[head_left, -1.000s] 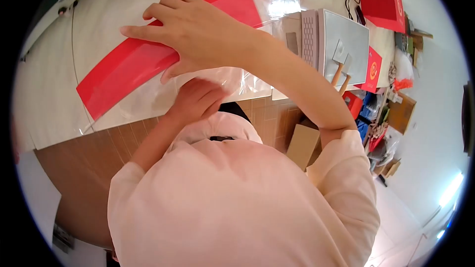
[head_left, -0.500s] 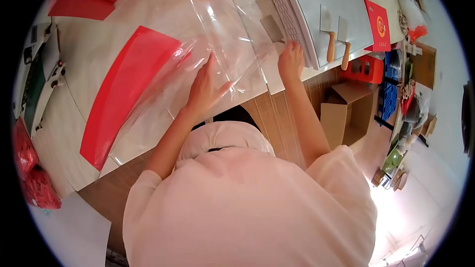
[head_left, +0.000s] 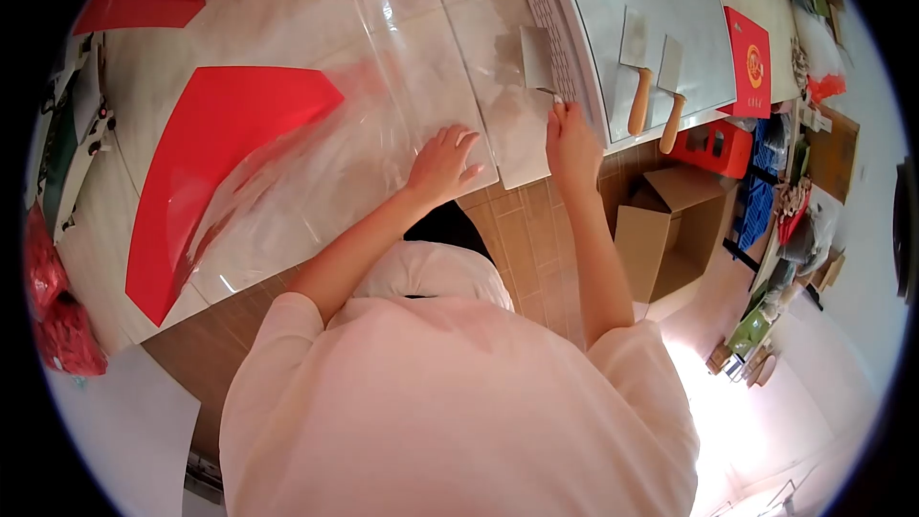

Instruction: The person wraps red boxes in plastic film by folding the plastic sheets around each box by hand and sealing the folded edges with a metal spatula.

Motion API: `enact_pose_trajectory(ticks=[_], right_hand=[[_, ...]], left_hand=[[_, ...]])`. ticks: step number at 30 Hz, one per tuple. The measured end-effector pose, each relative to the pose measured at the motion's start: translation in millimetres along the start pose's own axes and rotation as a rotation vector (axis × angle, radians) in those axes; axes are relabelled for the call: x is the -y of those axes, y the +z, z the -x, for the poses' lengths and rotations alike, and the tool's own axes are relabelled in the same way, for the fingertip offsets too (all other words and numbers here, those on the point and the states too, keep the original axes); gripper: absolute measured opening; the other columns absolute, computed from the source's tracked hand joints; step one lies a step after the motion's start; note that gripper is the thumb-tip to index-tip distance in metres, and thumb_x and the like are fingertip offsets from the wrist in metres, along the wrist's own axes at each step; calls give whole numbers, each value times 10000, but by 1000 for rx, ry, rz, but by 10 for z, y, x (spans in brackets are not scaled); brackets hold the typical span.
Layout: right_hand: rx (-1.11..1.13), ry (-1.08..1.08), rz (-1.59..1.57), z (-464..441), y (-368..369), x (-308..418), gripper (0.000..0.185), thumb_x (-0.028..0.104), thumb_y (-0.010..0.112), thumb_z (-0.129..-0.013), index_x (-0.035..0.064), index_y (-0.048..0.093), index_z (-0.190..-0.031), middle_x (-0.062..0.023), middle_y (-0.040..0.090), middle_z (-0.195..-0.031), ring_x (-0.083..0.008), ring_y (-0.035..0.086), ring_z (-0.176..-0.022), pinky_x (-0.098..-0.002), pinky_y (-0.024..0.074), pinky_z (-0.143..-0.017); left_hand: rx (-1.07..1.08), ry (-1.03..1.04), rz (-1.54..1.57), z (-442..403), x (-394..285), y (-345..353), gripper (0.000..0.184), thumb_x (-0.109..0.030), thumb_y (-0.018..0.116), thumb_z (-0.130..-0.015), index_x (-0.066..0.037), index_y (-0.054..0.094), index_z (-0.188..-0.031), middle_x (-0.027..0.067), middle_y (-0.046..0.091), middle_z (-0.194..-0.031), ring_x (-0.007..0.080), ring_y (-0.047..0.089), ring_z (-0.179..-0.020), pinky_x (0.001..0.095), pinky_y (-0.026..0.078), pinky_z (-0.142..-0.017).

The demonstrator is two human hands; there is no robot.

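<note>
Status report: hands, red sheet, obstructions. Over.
Right hand closed on scraper, left hand open. Red sheet lying on table. Clear film between sheet and left hand, possibly in the way.

The curved sheet (head_left: 206,134) is a bright, plain red; the plastic film (head_left: 273,172) is colourless, streaked with white glints; the tabletop (head_left: 278,29) is cream with faint cloudy mottling; the nearest scraper (head_left: 537,57) has a grey blade; the two other scrapers (head_left: 638,96) (head_left: 674,105) pair silvery grey blades with orange-tan handles; the metal panel (head_left: 661,0) is pale silver-grey, dark-edged; the slotted casing (head_left: 553,24) is off-white, patterned with rows of dark dashes; the flat box (head_left: 751,57) is red with a round gold emblem; the shirt (head_left: 459,393) is plain pale pink.
</note>
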State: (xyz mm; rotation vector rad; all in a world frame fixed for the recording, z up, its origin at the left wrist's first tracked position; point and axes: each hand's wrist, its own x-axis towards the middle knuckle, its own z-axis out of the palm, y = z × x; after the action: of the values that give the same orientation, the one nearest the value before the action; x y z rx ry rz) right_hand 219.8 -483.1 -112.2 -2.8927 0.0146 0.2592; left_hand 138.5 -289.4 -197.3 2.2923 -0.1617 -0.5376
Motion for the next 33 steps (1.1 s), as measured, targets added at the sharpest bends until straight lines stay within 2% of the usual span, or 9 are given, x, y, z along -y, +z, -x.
enact_pose_trajectory(ticks=[2, 6, 9, 16, 20, 23, 27, 31, 33], right_hand=[[-24, -1, -79, 127, -183, 44, 267, 306, 506, -956, 63, 502, -1068, -202, 657, -763, -408, 636, -704, -505, 476, -613], [-49, 24, -238, 317, -251, 208, 283, 297, 521, -949, 66, 504, -1110, -188, 660, -755, -404, 640, -696, -508, 475, -608], [-19, 32, -287, 316, -34, 337, 275, 287, 531, -943, 67, 503, -1107, -176, 664, -758, -399, 641, -685, -505, 481, -608], [-31, 38, -82, -13, 754, 178, 178, 222, 537, -923, 82, 518, -1032, -159, 663, -907, -345, 655, -732, -471, 510, -612], [-103, -168, 223, -19, 735, -8, 321, 229, 553, -919, 7, 546, -1151, -199, 580, -1126, -372, 556, -1048, -470, 480, -825], [-192, -174, -100, 37, 372, 422, 319, 159, 600, -879, 20, 547, -1161, -170, 585, -1103, -366, 540, -1052, -462, 457, -866], [-54, -651, -475, 174, 187, 1245, 502, 112, 715, -763, 27, 508, -1212, -163, 562, -1131, -355, 522, -1060, -436, 427, -878], [18, -841, -600, 304, 388, 2071, 522, 144, 787, -703, 46, 546, -1156, -143, 563, -1120, -349, 516, -1048, -434, 425, -857], [-218, -1044, -661, 349, 464, 2349, 584, 123, 836, -651, 45, 532, -1144, -156, 543, -1116, -334, 505, -1033, -422, 421, -874]], left_hand=[[-219, 316, -269, -218, 221, 137, 591, -344, 687, -823, -101, 457, -1310, 114, 420, -1385, 318, 427, -1258, 477, 371, -1024], [-409, 275, -549, -666, 377, -84, 691, -438, 683, -805, -118, 436, -1366, 106, 336, -1479, 309, 317, -1361, 517, 280, -1095], [-318, 175, -669, -866, 461, -87, 951, -636, 592, -773, -133, 237, -1498, 81, 258, -1540, 308, 221, -1422, 542, 213, -1125], [-399, 172, -282, -945, 391, 4, 1059, -551, 658, -785, -2, 104, -1502, 185, 161, -1557, 351, 170, -1436, 503, 177, -1153], [-468, 260, -106, -808, 344, -124, 877, -361, 694, -821, -6, 210, -1462, 224, 251, -1503, 353, 265, -1393, 456, 245, -1137], [-455, 266, 95, -205, 186, -270, 517, -155, 653, -851, -38, 436, -1305, 198, 418, -1387, 371, 413, -1278, 449, 355, -1073], [-328, 87, 292, 977, 133, -471, 258, -50, 600, -829, -28, 574, -1086, 151, 571, -1100, 361, 550, -1027, 425, 456, -873], [-769, -197, 130, 2003, 419, -789, 155, -47, 628, -815, -39, 582, -963, 133, 572, -1022, 333, 564, -955, 399, 468, -839], [-1094, -384, 2, 2405, 576, -893, 251, -54, 693, -779, -38, 556, -988, 151, 548, -1069, 335, 534, -1012, 416, 443, -877]])
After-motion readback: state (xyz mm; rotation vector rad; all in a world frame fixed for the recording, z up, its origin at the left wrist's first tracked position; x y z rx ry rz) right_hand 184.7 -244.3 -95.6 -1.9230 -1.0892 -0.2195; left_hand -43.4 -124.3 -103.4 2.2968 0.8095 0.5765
